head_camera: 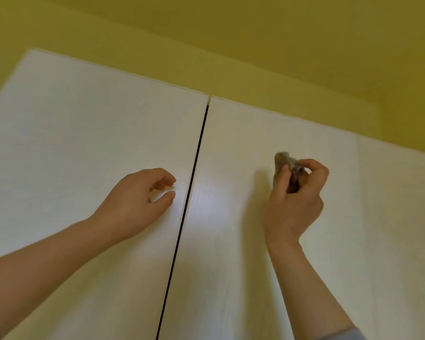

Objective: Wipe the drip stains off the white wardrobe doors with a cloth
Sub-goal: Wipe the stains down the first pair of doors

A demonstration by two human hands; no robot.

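Two white wardrobe doors fill the view, the left door (pixel 84 148) and the right door (pixel 233 229), split by a thin dark gap (pixel 189 192). My right hand (pixel 296 200) grips a small bunched brownish-grey cloth (pixel 284 159) and holds it against the upper part of the right door. My left hand (pixel 138 204) lies against the left door close to the gap, fingers loosely curled and holding nothing. No drip stains are plain to see on either door.
A yellow wall (pixel 255 45) rises above the wardrobe's top edge. A further white panel (pixel 398 217) adjoins the right door on its right side. A bright reflection lies on the right door beside the gap.
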